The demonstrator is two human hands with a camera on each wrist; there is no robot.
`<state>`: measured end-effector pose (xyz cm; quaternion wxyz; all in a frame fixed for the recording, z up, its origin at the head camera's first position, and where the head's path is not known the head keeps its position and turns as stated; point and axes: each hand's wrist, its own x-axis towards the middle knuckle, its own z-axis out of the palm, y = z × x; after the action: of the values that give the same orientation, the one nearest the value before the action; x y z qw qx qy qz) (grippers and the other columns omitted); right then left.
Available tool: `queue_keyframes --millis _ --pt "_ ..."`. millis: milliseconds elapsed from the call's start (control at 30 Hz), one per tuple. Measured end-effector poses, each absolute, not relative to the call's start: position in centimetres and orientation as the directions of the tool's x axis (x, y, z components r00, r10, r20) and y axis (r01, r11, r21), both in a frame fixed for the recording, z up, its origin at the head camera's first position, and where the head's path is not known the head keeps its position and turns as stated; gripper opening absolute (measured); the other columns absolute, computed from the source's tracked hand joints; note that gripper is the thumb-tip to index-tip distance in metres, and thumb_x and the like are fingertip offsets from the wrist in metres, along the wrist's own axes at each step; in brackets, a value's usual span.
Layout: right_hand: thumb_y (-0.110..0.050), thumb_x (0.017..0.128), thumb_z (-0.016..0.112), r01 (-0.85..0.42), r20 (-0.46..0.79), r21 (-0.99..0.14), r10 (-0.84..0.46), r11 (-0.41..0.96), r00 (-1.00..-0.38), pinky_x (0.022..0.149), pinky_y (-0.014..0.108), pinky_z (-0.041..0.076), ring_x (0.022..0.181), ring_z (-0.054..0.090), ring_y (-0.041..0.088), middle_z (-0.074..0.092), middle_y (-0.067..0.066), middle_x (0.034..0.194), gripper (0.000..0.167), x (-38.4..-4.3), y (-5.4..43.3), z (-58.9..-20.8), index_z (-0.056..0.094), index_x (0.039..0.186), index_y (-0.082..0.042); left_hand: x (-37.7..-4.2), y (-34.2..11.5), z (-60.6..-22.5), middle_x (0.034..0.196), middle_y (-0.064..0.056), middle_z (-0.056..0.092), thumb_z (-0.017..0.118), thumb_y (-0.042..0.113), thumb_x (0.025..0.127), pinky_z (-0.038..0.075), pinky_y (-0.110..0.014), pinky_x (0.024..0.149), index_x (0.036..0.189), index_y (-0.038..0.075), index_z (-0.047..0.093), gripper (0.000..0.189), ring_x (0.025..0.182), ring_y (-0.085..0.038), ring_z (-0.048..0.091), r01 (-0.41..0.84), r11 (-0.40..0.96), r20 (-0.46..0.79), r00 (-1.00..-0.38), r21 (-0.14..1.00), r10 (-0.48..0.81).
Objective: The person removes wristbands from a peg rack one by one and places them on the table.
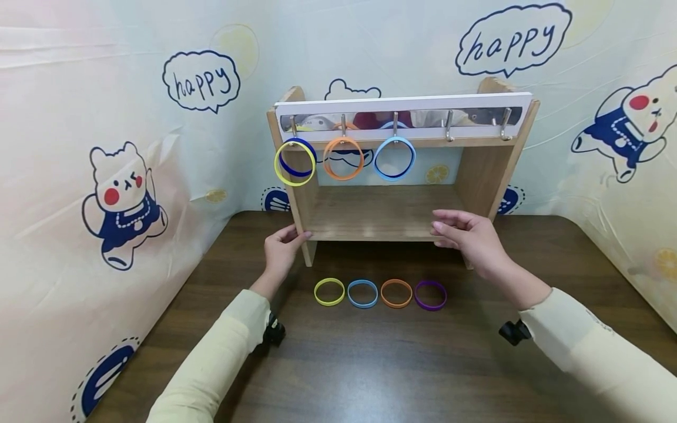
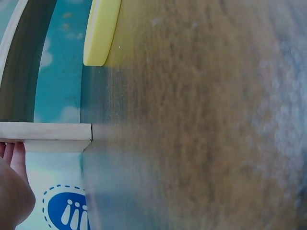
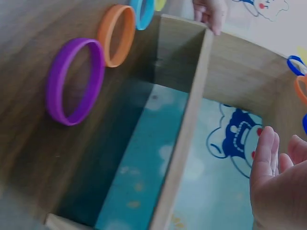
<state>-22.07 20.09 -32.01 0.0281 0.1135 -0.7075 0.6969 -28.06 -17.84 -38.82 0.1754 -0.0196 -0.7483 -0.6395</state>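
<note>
A wooden rack point(image 1: 381, 211) stands on the table with a hook strip across its top. My left hand point(image 1: 281, 249) grips the lower part of its left side panel, thumb at the front edge and fingers along the outer face. My right hand point(image 1: 474, 239) is at the right end of the shelf, fingers extended and slightly bent, holding nothing. In front of the rack lie wristbands in a row: yellow point(image 1: 329, 304), light blue point(image 1: 362, 306), orange point(image 1: 396, 306) and purple point(image 3: 52, 91). The left wrist view shows only part of the left hand point(image 2: 14, 191).
Yellow point(image 1: 295, 184) and dark blue wristbands share the leftmost hook. Orange bands point(image 1: 344, 178) hang on the second, light blue point(image 1: 394, 178) with dark blue on the third. Two right hooks point(image 1: 449, 126) carry no bands. A printed cloth point(image 1: 222, 147) surrounds the brown table point(image 1: 402, 364).
</note>
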Motion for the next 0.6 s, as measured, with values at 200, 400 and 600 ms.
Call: queue_keyframes --millis 200,400,600 --pt "-0.015 0.091 0.069 -0.215 0.218 -0.976 -0.131 -0.037 -0.967 0.078 0.031 0.055 0.094 0.068 0.019 0.069 0.005 0.102 0.033 -22.1 19.1 -30.2 0.063 0.121 -0.002 -29.1 -18.2 -40.0 0.109 -0.02 0.068 0.081 0.019 0.082 0.053 -0.027 0.08 0.114 -0.001 0.07 0.04 0.098 -0.024 0.064 0.252 0.176 0.285 -0.937 0.952 -0.201" --pt "-0.015 0.091 0.07 -0.24 0.248 -0.968 -0.127 -0.076 -0.96 0.078 0.029 0.055 0.094 0.067 0.018 0.068 0.006 0.103 0.032 -22.2 18.2 -28.6 0.064 0.12 -0.004 -30.5 -18.8 -41.6 0.106 -0.015 0.07 0.084 0.032 0.077 0.054 -0.028 0.08 0.113 0.004 0.072 0.047 0.096 -0.021 0.065 0.258 0.171 0.291 -0.933 0.951 -0.211" --pt "-0.013 0.091 0.069 -0.279 0.29 -0.953 -0.095 -0.115 -0.952 0.077 0.029 0.055 0.093 0.067 0.018 0.069 0.008 0.101 0.028 -22.5 17.5 -27.4 0.066 0.117 -0.003 -30.5 -18.8 -41.7 0.104 -0.012 0.071 0.084 0.034 0.076 0.054 -0.031 0.08 0.111 0.004 0.073 0.047 0.095 -0.019 0.065 0.262 0.183 0.3 -0.928 0.947 -0.222"
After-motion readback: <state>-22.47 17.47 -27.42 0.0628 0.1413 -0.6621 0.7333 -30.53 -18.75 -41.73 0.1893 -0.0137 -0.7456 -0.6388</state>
